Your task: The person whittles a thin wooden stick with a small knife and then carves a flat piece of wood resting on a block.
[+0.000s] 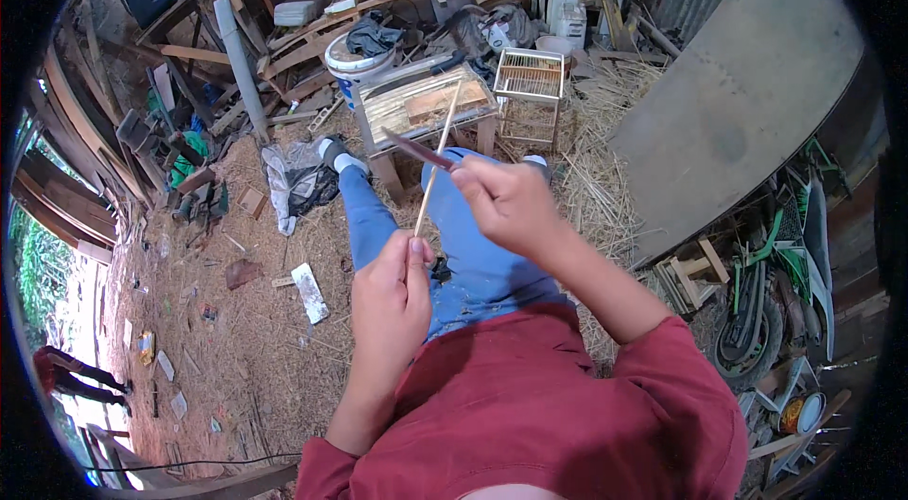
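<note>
**Blade meeting bamboo stick in a straw-strewn workshop**

A seated person in a red long-sleeved top and blue trousers is holding a thin bamboo stick [437,159] upright in front of the chest. The left hand [390,297] is rising from the lower edge with its fingers [416,249] closed around the stick's lower end, thumb on top. The right hand [506,202] is reaching in from the right, forearm angled down toward the elbow, its fingers curled tight around the handle of a dark-bladed knife [416,150]. The blade is pointing left and crossing the stick about midway up, seemingly touching it. Beyond the knees, a small wooden bench [426,103] is carrying flat pieces of wood, with a small slatted bamboo cage [530,74] just beside it and a white bucket [355,65] behind. Straw is covering the floor [255,311].
</note>
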